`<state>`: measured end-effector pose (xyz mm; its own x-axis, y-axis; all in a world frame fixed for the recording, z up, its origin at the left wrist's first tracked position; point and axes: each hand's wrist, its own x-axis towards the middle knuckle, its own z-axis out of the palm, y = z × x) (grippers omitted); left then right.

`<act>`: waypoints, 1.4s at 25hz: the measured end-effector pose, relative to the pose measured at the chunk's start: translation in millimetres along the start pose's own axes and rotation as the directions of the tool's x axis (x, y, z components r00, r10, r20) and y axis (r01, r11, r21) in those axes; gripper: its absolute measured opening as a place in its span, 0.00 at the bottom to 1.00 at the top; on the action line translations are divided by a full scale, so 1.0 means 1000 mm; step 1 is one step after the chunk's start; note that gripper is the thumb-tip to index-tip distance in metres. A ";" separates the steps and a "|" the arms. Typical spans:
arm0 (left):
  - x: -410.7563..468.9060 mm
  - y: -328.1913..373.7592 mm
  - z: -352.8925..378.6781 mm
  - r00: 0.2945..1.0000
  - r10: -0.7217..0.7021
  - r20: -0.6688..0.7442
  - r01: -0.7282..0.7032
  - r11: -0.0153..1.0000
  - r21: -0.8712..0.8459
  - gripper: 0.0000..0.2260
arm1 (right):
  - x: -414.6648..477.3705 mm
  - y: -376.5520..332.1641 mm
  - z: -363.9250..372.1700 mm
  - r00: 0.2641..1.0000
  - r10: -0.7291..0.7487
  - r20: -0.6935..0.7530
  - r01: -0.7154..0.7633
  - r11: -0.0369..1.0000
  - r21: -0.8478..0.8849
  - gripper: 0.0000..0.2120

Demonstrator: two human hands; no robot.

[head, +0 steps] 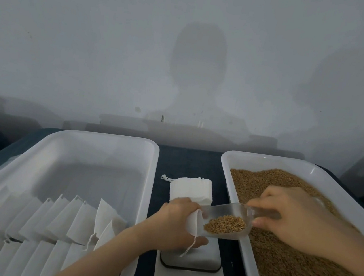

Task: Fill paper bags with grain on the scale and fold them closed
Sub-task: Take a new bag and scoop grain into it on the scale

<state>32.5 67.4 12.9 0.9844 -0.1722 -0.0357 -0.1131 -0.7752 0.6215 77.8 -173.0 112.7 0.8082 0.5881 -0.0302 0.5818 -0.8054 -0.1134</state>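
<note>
A dark blue worktop (pixel 196 163) meets a plain grey wall (pixel 120 37). The left white tray (pixel 107 136) holds rows of folded bags (pixel 61 221); the right tray (pixel 225 166) holds bumpy brown grain (pixel 298 269). Over the scale (pixel 193 257), the left hand (pixel 172 224) has its grip clamped on a soft white bag (pixel 193 222). The right hand (pixel 297 220) has its grip clamped on a clear scoop (pixel 228 220) of grain.

A dark navy cloth-covered tabletop (pixel 187 161) fills the foreground. Behind the tabletop's far edge rises a plain pale grey wall (pixel 74 31), with a soft head-and-shoulders shadow (pixel 197 70) above the tabletop's middle.
</note>
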 end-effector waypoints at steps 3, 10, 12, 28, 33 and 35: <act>-0.001 0.002 -0.001 1.000 -0.006 0.003 0.006 1.000 0.003 0.24 | 0.002 -0.004 0.004 0.999 -0.006 -0.032 0.005 1.000 -0.026 0.15; -0.002 0.002 -0.001 1.000 -0.005 0.021 0.006 0.998 -0.062 0.27 | 0.001 -0.003 0.006 0.997 -0.011 -0.080 0.006 0.999 -0.054 0.17; -0.003 0.001 -0.003 1.000 0.015 0.006 -0.014 0.992 -0.129 0.28 | -0.001 0.000 0.008 0.997 0.014 -0.073 -0.013 1.000 0.005 0.16; -0.001 0.012 -0.004 0.998 -0.058 0.039 0.058 0.998 0.012 0.28 | -0.011 0.008 0.005 0.999 0.026 -0.037 -0.024 0.999 0.045 0.14; 0.001 0.016 0.008 0.999 -0.052 -0.009 0.052 0.999 0.002 0.21 | -0.004 0.006 -0.007 1.000 -0.006 -0.027 0.004 0.997 -0.072 0.16; 0.003 0.018 0.009 0.998 -0.044 -0.046 0.044 0.999 0.004 0.21 | -0.001 0.006 -0.013 0.999 -0.025 -0.038 0.021 0.995 -0.101 0.15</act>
<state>32.3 47.3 17.2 0.9936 -0.1102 -0.0269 -0.0703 -0.7846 0.6160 81.3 -179.7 125.0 0.7963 0.6048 0.0104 0.6049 -0.7962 -0.0126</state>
